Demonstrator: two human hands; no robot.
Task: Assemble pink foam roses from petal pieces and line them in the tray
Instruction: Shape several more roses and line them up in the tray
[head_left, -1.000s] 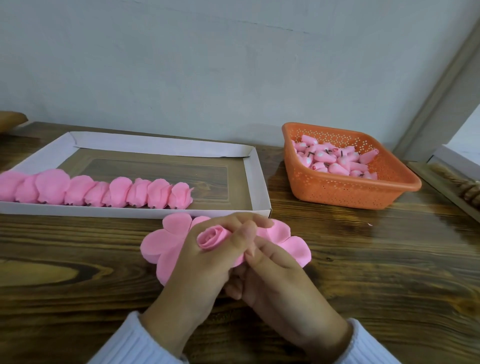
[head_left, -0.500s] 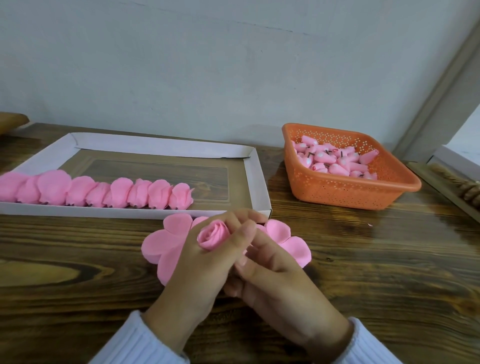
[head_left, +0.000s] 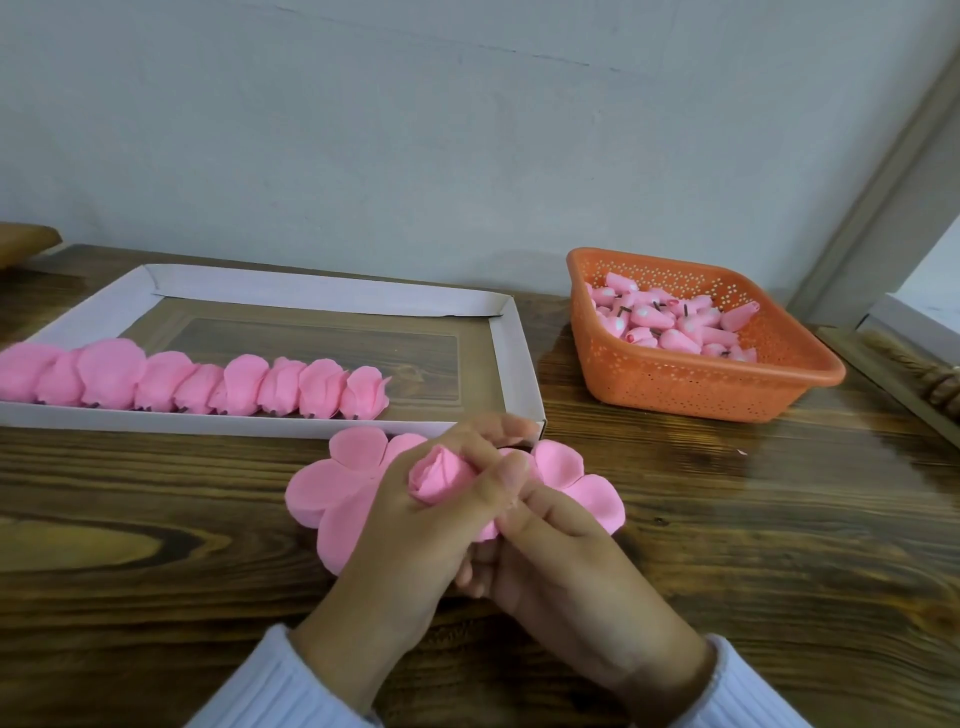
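- Head view: left hand (head_left: 410, 545) curls round bud (head_left: 441, 475), thumb and fingers pinching it.
- Right hand (head_left: 566, 571) pinches petal piece (head_left: 332, 483), thumb on top, fingers curled beneath.
- Petal piece spreads under bud, just before tray (head_left: 511, 358).
- Roses (head_left: 208, 387) line tray's near wall.
- Basket (head_left: 701, 384), right of tray, holds more buds.

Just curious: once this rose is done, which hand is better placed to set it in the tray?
Probably the left hand: it grips the rose bud, and the tray lies on its side.
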